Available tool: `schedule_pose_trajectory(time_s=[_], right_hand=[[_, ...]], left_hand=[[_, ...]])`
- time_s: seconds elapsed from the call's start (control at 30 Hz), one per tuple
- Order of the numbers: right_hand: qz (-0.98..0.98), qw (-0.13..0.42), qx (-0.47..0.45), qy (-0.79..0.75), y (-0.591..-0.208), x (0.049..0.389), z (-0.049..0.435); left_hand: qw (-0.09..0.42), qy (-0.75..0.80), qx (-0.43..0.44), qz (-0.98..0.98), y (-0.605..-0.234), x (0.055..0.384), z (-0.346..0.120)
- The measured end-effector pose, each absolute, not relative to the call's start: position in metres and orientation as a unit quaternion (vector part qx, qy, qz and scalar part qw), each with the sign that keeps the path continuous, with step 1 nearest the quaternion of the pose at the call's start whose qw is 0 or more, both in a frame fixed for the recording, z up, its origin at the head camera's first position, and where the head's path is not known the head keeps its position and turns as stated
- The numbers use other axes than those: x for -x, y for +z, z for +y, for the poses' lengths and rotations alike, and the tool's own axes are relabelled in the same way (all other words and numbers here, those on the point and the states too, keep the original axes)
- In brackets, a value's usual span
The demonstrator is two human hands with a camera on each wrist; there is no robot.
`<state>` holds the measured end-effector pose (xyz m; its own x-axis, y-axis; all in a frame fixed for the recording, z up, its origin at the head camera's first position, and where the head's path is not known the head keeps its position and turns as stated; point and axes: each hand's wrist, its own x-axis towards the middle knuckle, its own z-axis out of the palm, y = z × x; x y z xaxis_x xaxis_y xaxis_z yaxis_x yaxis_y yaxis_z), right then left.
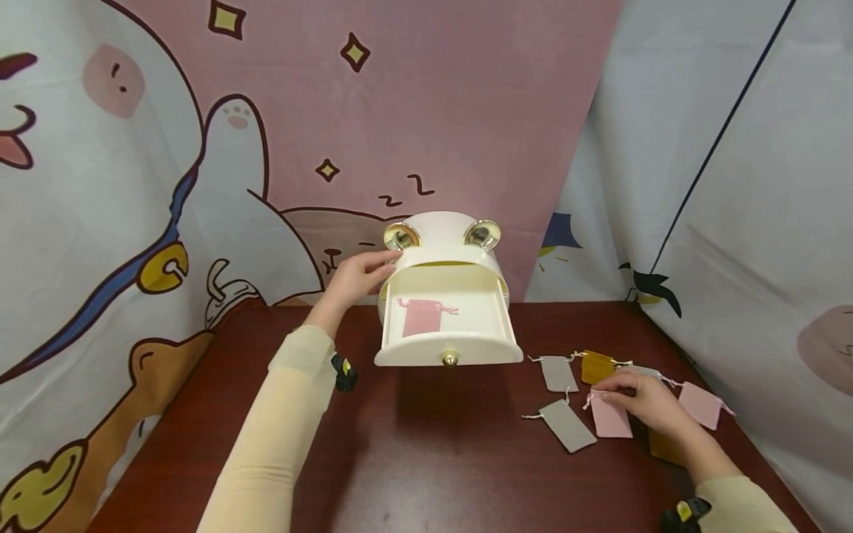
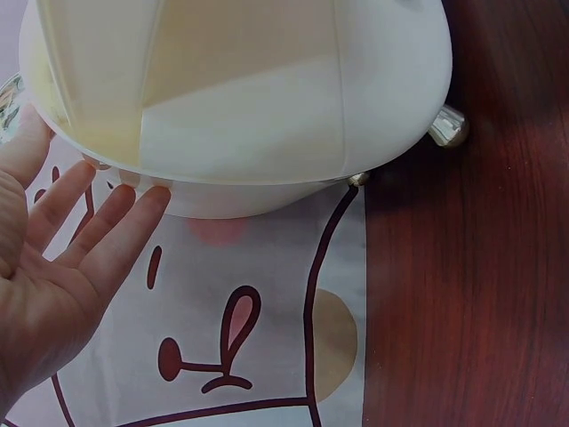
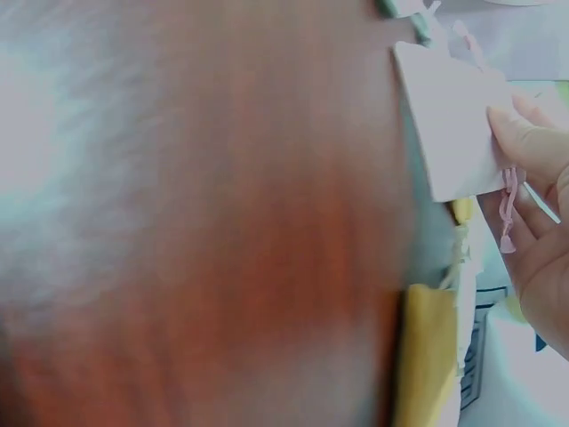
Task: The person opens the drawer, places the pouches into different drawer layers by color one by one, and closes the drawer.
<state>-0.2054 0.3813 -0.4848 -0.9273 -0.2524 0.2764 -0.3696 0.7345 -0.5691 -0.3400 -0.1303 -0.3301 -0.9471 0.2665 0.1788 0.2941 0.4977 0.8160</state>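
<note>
A white drawer box (image 1: pixel 443 231) with two round gold-rimmed eyes stands at the back of the table, its drawer (image 1: pixel 450 354) pulled out. Inside the drawer lies a pink drawstring pouch (image 1: pixel 420 318). My left hand (image 1: pixel 360 280) touches the left side of the box; in the left wrist view its extended fingers (image 2: pixel 133 231) meet the box edge. At the right, my right hand (image 1: pixel 645 403) pinches another pink drawstring pouch (image 1: pixel 611 419) near its top. The right wrist view has the thumb (image 3: pixel 524 142) on this pouch's face, other fingers partly hidden behind it.
Around the right hand lie grey pouches (image 1: pixel 569 426), a mustard pouch (image 1: pixel 596 366) and a further pink pouch (image 1: pixel 700 405). Another mustard pouch (image 1: pixel 666 448) is partly covered by the right forearm. Cartoon-printed cloth (image 1: pixel 466 111) hangs behind the brown table (image 1: pixel 426 474).
</note>
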Motion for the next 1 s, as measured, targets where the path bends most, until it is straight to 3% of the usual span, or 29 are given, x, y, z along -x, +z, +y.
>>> schedule_pose_trajectory(time_s=[0.37,1.0], right_hand=[[-0.916,0.155,-0.168,0.33,-0.453,0.212,0.373],[-0.9,0.196,-0.194,0.337,-0.41,0.225,0.329]], left_hand=[[0.017,-0.467,0.164,-0.869,-0.331,0.34,-0.13],[0.017,-0.471,0.162,-0.867,-0.33,0.34,-0.129]])
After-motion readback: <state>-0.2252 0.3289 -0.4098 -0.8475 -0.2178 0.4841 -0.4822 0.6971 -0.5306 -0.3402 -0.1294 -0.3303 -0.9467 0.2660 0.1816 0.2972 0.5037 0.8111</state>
